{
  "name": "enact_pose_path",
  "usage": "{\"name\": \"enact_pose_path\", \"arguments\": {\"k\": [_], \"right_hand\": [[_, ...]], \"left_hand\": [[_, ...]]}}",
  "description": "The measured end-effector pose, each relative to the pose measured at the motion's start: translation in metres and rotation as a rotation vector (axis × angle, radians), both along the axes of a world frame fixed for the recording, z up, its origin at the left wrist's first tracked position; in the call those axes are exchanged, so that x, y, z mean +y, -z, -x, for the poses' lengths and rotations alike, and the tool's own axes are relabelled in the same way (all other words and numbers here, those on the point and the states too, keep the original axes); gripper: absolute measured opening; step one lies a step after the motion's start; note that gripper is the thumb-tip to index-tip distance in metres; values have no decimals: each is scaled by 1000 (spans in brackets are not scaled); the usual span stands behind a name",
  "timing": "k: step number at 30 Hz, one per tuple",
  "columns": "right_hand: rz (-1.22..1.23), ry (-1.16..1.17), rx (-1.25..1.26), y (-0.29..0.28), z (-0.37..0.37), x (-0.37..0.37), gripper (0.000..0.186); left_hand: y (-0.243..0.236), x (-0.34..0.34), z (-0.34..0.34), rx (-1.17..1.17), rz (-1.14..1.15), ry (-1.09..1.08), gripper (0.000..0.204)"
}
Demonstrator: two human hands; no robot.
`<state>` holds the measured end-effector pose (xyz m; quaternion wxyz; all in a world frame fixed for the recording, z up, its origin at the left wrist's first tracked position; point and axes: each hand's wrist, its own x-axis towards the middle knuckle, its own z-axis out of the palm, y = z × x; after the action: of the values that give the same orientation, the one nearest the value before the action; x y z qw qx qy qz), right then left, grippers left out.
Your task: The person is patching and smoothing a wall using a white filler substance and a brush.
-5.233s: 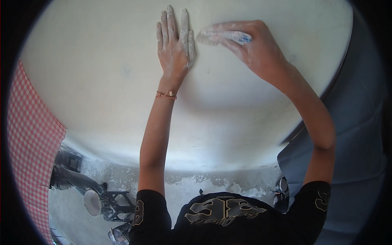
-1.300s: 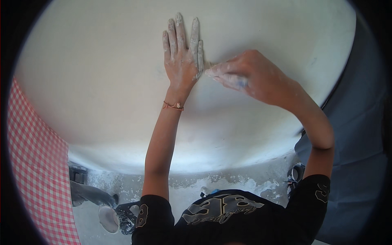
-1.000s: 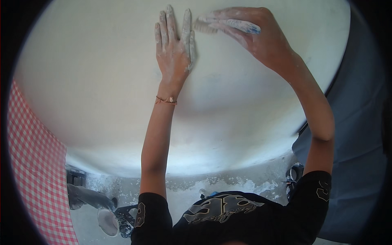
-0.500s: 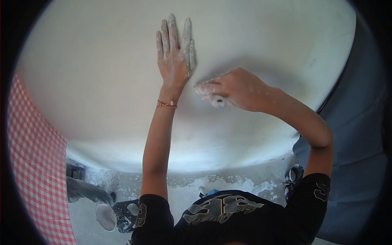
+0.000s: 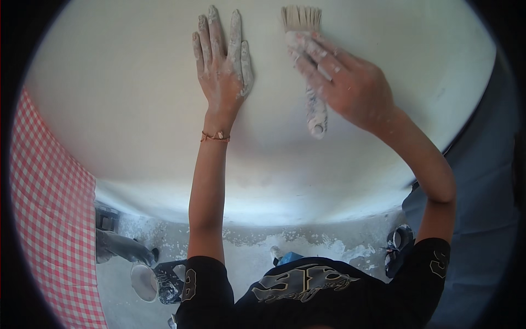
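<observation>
Coated with pale powder or paste, my left hand [image 5: 222, 68] lies flat on the large, smooth off-white curved surface [image 5: 137, 109], fingers straight and pointing away from me. To its right, my right hand [image 5: 350, 82] is closed around a paintbrush [image 5: 316, 109]. The brush's flat, pale bristles [image 5: 302, 19] point away from me, and its white-smeared handle slants back toward me below my fingers. Whether the bristles touch the surface I cannot tell.
Red-and-white checked cloth [image 5: 55, 208] hangs at the left, and dark blue-grey cloth [image 5: 476, 219] at the right. On the white-spattered floor [image 5: 241, 252] stand a white bucket [image 5: 143, 282] and a dark crate [image 5: 169, 285]. Another person's leg [image 5: 123, 247] shows at lower left.
My right hand has moved away from me and slightly right, turning so the brush's bristles and handle now show. My left hand appears slightly farther up and left in view, still flat.
</observation>
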<state>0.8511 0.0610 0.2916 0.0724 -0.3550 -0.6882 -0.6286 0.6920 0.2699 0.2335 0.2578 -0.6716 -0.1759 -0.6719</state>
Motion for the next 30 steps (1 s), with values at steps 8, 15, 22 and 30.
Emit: {"name": "enact_pose_path", "arguments": {"k": [8,15,22,30], "right_hand": [[713,17,197,76,32,-1,33],[435,-116,320,33,25,5,31],[125,-315,300,1,30,3,40],[578,-105,200,83,38,-19,23]], "left_hand": [[89,-5,-1,97,153,-48,54],[82,-17,-3,132,157,19,55],[-4,-4,18,42,83,-80,55],[90,-22,2,105,189,-28,59]]}}
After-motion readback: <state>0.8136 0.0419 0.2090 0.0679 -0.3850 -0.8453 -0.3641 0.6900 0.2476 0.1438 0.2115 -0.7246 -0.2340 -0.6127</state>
